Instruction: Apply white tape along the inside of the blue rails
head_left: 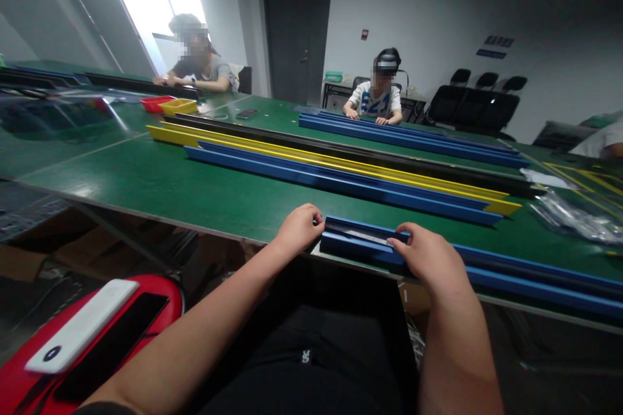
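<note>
A long blue channel-shaped profile (535, 274) lies along the near edge of the table, its left end in front of me. My left hand (300, 228) is at that end, fingers curled into a pinch; whatever may be between the fingertips is too small to make out. Further right, my right hand (433, 259) grips the same profile, the index finger at its far wall and the thumb inside the channel. A pale strip (367, 237) shows in the channel between the two hands. The palm side of my right hand is hidden.
Beyond lie blue (341, 180), yellow (168, 134) and black (467, 172) profiles on the green table (121, 172). Clear plastic bags (574, 217) lie at right. Two people sit across, near a red tray (156, 104) and more blue profiles (413, 136). A red stool (160, 292) stands at left.
</note>
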Action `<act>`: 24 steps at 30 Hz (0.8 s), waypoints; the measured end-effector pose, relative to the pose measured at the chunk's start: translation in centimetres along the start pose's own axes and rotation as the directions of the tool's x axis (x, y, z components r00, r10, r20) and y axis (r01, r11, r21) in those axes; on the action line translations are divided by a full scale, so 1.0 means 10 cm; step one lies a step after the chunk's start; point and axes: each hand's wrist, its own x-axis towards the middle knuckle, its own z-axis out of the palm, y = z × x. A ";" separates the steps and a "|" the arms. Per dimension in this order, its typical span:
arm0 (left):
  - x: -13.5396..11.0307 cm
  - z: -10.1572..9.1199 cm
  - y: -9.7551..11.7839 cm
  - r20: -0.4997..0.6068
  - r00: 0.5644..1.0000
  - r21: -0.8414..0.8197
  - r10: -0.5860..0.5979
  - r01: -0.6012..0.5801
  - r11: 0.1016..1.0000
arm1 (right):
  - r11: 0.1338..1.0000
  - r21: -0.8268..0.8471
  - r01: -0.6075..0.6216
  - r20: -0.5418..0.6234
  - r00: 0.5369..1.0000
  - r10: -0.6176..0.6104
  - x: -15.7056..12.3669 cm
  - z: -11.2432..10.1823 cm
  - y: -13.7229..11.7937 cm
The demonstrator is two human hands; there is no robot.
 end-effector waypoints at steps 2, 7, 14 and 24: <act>0.01 -0.01 0.00 0.012 1.000 0.002 -0.012 0.012 1.000 | 1.000 -0.003 0.002 0.000 1.000 -0.002 0.00 -0.01 0.00; 0.01 -0.02 0.03 -0.027 0.996 0.044 -0.086 0.087 0.995 | 1.000 -0.006 -0.010 0.006 1.000 0.010 -0.02 0.00 0.00; 0.01 -0.02 0.04 0.010 1.000 0.035 -0.016 0.015 0.999 | 1.000 -0.008 0.015 -0.007 1.000 -0.015 -0.06 0.00 -0.01; 0.19 -0.06 0.12 0.213 0.976 0.003 -0.052 0.052 0.999 | 0.999 -0.027 0.038 -0.002 0.999 -0.038 -0.09 -0.04 0.00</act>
